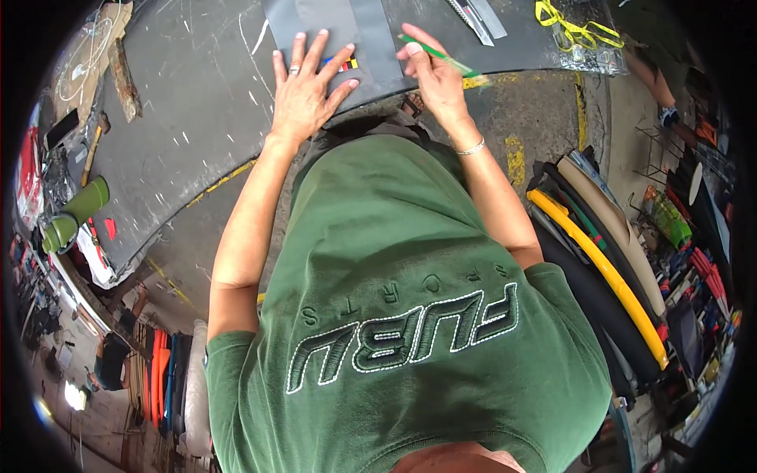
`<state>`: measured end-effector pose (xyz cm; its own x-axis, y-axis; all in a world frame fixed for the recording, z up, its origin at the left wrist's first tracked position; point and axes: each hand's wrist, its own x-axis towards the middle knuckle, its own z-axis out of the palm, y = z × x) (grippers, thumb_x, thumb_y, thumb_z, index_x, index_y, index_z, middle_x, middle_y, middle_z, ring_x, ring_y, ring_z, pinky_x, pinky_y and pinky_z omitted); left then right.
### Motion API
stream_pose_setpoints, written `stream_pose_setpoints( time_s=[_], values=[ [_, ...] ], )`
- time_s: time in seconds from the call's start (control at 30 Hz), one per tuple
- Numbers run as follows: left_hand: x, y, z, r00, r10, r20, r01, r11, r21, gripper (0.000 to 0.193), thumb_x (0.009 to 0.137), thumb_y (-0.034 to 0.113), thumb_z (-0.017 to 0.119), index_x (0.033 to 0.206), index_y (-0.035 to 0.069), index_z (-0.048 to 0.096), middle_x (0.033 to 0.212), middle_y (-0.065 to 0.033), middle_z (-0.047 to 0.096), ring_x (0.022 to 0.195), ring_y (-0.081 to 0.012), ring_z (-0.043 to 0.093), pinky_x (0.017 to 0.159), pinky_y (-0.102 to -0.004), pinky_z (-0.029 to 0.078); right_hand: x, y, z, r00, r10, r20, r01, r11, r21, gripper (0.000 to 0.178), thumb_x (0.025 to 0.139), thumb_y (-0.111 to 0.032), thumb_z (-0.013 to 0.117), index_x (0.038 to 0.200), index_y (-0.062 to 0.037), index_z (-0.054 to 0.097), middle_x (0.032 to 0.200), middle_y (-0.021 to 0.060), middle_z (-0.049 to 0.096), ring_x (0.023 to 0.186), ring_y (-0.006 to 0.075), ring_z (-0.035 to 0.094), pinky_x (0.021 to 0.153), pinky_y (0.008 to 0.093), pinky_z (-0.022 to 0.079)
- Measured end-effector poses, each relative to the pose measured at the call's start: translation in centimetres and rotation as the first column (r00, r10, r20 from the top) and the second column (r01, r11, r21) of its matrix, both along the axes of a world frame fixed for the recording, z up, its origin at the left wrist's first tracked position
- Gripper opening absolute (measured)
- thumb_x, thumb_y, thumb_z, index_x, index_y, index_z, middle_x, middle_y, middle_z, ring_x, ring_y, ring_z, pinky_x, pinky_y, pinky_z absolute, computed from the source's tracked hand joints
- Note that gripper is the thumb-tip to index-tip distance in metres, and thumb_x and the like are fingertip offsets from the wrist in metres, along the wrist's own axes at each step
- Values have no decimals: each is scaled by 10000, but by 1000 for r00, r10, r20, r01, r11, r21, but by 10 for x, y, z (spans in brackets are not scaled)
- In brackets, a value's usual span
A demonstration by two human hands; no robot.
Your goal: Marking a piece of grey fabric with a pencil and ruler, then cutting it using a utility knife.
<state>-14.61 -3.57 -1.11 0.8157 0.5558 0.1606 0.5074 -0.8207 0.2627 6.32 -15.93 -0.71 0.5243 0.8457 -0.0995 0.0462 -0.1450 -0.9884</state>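
My left hand (306,101) lies flat with fingers spread on a grey sheet (385,49) at the near edge of the dark worktable (201,110). Beneath its fingertips is a lighter grey piece (330,22), which lies on the sheet. A small patch of blue, yellow and red (347,65) shows beside the index finger and is partly covered. My right hand (440,88) is closed round a slim green pencil (443,57), slightly blurred, held slantwise just right of the sheet.
A cutter knife (471,22) and a flat metal strip (489,17) lie beyond my right hand. Yellow cord (576,30) is at the table's far right. Rolls of material, one yellow (603,272), stand at right. A green roll (83,201) and wooden stick (126,83) are at left.
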Motion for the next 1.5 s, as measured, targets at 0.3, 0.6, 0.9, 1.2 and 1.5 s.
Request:
stream_pose_setpoints(
  time_s=[0.3,0.6,0.9,1.2,1.5],
  values=[
    [2,-5,-7,999,24,-35,-26,999,-32,606,939,590,624,1493,361,532,1634,-39,383,1528,-369,292,1204,-674,179,0,-12,-17,959,2,284,-8,1000,21,141,1027,-151,635,1056,-14,613,959,58,733,772,99,658,701,278,538],
    [4,-6,-4,998,28,-48,-30,999,-37,694,888,692,620,1491,360,532,1634,-28,378,1535,-351,279,1209,-675,166,1,-14,-24,903,35,428,-36,999,-5,103,985,-153,674,1021,-57,661,875,21,621,639,96,529,596,284,458],
    [3,-4,-11,999,32,-27,-32,999,-18,568,970,618,556,1490,393,523,1609,-32,407,1517,-357,304,1190,-695,193,0,-13,-19,899,69,432,-53,997,-49,107,984,-149,673,1030,-52,660,859,26,623,626,101,525,576,285,457],
    [3,-4,-12,999,34,-16,-35,999,-21,583,958,628,568,1492,398,519,1612,-28,399,1520,-352,302,1197,-686,183,5,-4,-9,828,153,540,-94,986,-135,139,995,-175,688,1032,-48,643,825,32,648,643,94,577,567,287,466],
    [4,-4,-11,999,51,-13,-51,998,-22,632,949,644,573,1494,328,525,1604,-19,411,1522,-339,305,1201,-676,190,2,-10,-17,931,60,359,-38,997,-66,155,948,-140,747,1029,-30,673,925,37,669,735,91,603,601,260,480]
  ],
)
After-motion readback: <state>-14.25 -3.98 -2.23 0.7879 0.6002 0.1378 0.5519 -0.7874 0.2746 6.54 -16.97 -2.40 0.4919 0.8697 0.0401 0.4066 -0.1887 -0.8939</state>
